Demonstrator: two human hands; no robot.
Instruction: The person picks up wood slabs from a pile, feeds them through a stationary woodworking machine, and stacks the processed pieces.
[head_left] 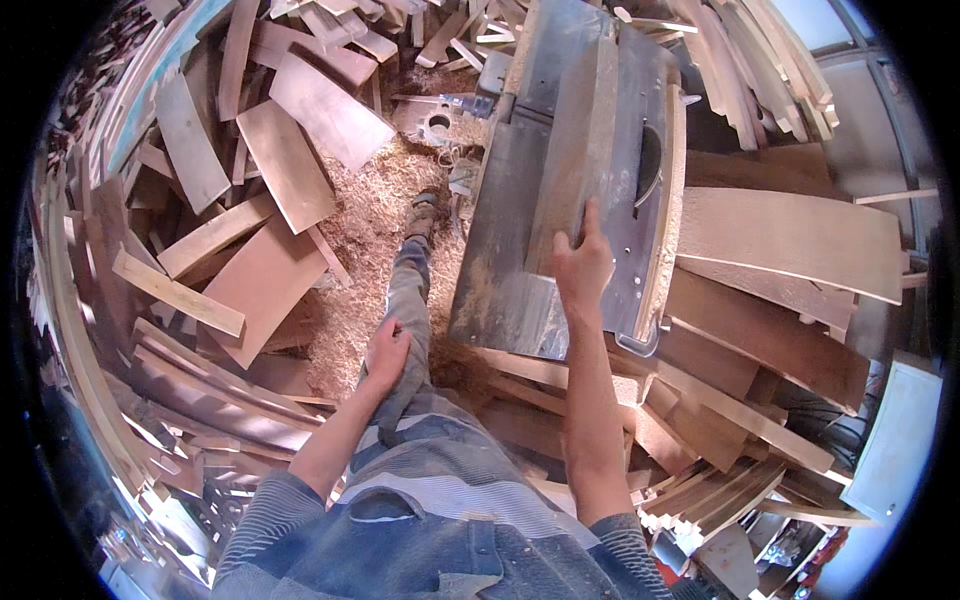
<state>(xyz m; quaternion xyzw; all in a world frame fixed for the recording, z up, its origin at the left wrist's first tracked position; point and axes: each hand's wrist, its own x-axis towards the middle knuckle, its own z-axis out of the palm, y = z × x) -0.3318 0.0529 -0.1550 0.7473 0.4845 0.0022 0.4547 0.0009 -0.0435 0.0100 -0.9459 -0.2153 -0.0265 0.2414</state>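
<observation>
Board: the long brown board lies lengthwise on the machine's grey metal counter, running away from you, its near end by your right hand.
Right hand: your right hand is on the near end of the board, forefinger stretched forward along the right side, thumb out to the left.
Right grip: you touch the board there, but I cannot tell whether the grip closes round it or only presses, since the lower fingers are hidden.
Board from grip: nearly all its length reaches ahead of your knuckles.
Left hand: your left hand is by your left thigh, well apart from the board.
Left grip: narrow, the fingers curled in; I cannot tell whether anything is inside.
Dark slot: a curved slot opens in the metal to the right of the board.
Left floor: wood shavings spread around your shoe, with loose planks heaped beyond.
Right side: wide planks lie stacked beside the machine.
</observation>
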